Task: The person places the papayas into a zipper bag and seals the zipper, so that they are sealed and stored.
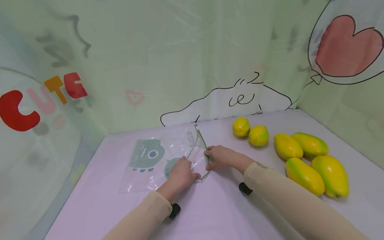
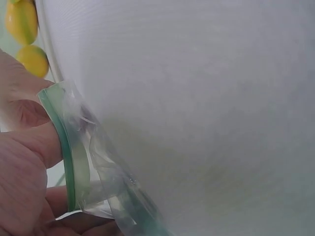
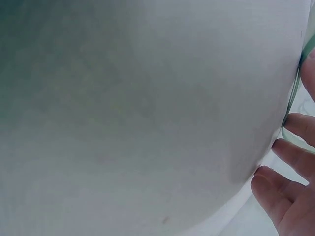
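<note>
A clear plastic zip bag (image 1: 144, 181) with green cartoon prints lies flat on the table, its opening toward the right and spread apart. My left hand (image 1: 181, 172) grips the bag near its mouth, and in the left wrist view the green-edged lip (image 2: 69, 152) passes between thumb and fingers. On the far-right side of the mouth, my right hand (image 1: 220, 157) pinches the green zip edge (image 1: 202, 140) between thumb and fingers. The right wrist view shows the right fingertips (image 3: 278, 145) along that edge. Part of the bag is hidden beneath the left hand.
Several yellow-green mangoes (image 1: 303, 176) lie grouped on the right of the table, beyond the right forearm. Two more mangoes (image 1: 258, 135) sit farther back. A pale printed curtain (image 1: 186, 66) rises behind the pale purple table (image 1: 99, 206).
</note>
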`<state>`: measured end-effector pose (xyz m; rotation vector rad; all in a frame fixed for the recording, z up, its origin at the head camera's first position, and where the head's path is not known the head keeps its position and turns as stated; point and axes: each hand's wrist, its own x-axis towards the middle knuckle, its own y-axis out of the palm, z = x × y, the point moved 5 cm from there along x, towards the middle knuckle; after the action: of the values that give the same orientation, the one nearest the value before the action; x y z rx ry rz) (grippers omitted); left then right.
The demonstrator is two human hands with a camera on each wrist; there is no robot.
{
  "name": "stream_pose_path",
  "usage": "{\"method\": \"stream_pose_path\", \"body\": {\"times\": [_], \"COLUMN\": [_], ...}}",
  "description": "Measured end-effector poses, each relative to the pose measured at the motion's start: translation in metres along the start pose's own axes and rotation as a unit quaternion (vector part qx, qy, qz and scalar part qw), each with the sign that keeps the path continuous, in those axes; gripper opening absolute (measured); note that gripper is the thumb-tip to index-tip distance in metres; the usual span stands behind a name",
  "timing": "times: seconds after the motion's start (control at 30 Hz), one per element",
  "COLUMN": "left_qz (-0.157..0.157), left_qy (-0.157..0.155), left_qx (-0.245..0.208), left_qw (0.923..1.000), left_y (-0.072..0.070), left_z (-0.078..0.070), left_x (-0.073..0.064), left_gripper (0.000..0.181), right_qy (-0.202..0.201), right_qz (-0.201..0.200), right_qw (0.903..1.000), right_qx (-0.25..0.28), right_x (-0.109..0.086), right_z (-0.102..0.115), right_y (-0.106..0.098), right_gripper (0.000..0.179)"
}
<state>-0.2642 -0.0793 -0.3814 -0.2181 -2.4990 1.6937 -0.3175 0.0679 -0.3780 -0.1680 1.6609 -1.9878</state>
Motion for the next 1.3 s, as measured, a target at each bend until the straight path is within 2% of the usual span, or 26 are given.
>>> {"method": "stream_pose_path", "body": {"times": [0.13,0.43,0.57,0.67,0.73,1.0,1.17,1.3], "left_qz": [-0.008,-0.019,-0.031,-0.043,-0.047,-0.032,-0.027,-0.024], "left_qy": [-0.016,-0.029,-0.023,-0.016,-0.019,-0.045,-0.052,-0.075], "left_qx": [0.003,0.026,0.073,0.120,0.135,0.149,0.183,0.178], "left_qw": [0.9998,0.9991,0.9966,0.9917,0.9895,0.9873,0.9813,0.9808], "left_y": [-0.002,-0.007,-0.008,-0.008,-0.007,-0.006,-0.006,-0.006], "left_z": [0.000,-0.004,-0.010,-0.016,-0.017,-0.018,-0.020,-0.018], "left_x": [-0.002,-0.007,-0.009,-0.010,-0.010,-0.012,-0.013,-0.014], "left_gripper": [0.053,0.055,0.057,0.056,0.056,0.053,0.059,0.062], "right_qy": [0.003,0.002,-0.003,-0.004,-0.002,0.009,-0.001,-0.004], "right_qz": [0.003,0.003,-0.001,-0.004,-0.004,0.006,0.003,0.002], "right_qw": [1.0000,1.0000,0.9997,0.9995,0.9996,0.9996,0.9995,0.9994], "right_qx": [0.004,-0.008,-0.025,-0.031,-0.029,-0.027,-0.032,-0.034], "right_x": [0.000,-0.005,-0.005,-0.005,-0.005,-0.007,-0.007,-0.006], "right_z": [0.000,0.004,0.004,0.004,0.005,0.005,0.006,0.007], "right_y": [0.000,-0.003,-0.001,-0.001,-0.001,-0.002,-0.003,-0.003], "right_gripper": [0.067,0.066,0.066,0.066,0.066,0.066,0.066,0.067]}}
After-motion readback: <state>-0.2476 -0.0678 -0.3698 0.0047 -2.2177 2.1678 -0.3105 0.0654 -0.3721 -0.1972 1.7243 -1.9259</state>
